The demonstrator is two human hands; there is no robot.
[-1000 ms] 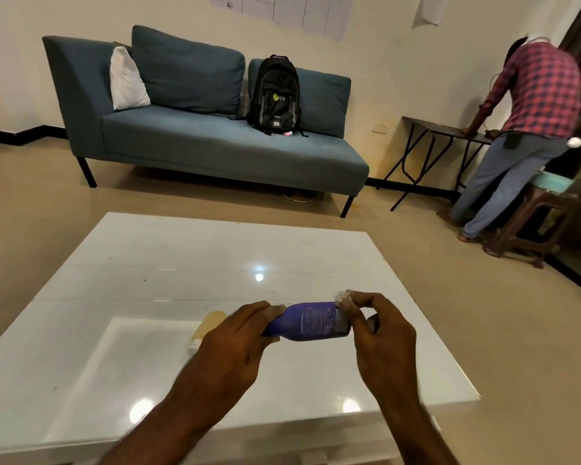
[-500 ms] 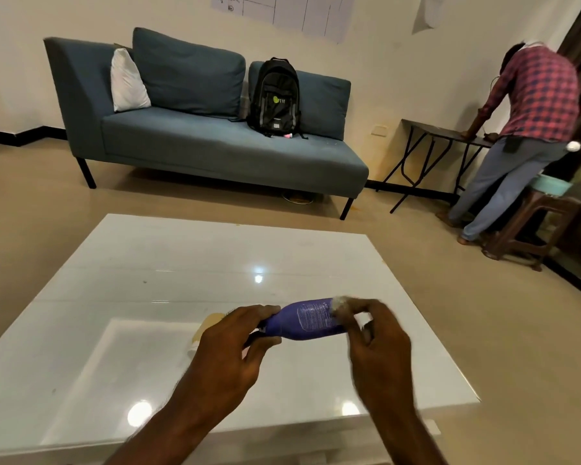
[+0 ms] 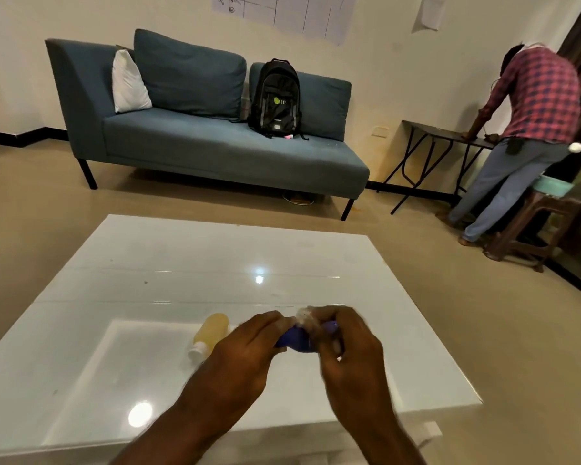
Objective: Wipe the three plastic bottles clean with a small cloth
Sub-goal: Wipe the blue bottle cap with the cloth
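Wiping would likely go best with slow turns: left hand (image 3: pixel 245 350) grips the purple plastic bottle (image 3: pixel 294 338) above the near part of the glossy white desk (image 3: pixel 182 263); right hand (image 3: pixel 349 350) clamps the small white cloth (image 3: pixel 304 318) around it; the amber plastic bottle (image 3: pixel 212 330) lies on the desk, just left.

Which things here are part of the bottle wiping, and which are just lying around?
For the job: purple bottle, gripped by left hand; small cloth, pinched in right hand; yellow bottle, lying on the white table.
Lying about: backpack and white pillow on the sofa, folding table, stool.
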